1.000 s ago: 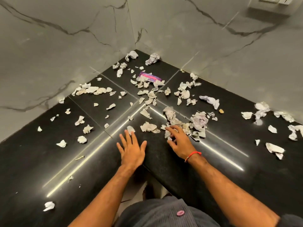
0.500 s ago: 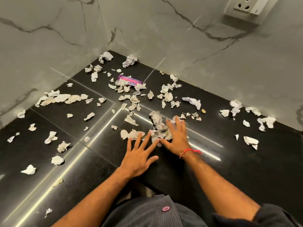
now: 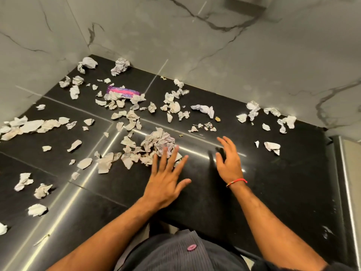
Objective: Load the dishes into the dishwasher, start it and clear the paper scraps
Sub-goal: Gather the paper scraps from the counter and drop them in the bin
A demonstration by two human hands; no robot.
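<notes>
Left hand flat, fingertips on heaped paper scraps mid-worktop; right hand open, hovering beside, holding nothing. Barely started tbh: scraps everywhere out to the back corner, pink wrapper too. No dishwasher visible.

head view: worn on the person's head, above the near edge of the black countertop | faced forward and steeply down toward the far corner where two marble walls met | close, forearms entering from the bottom edge | wide-angle, lines bowed | only view, nothing shared
</notes>
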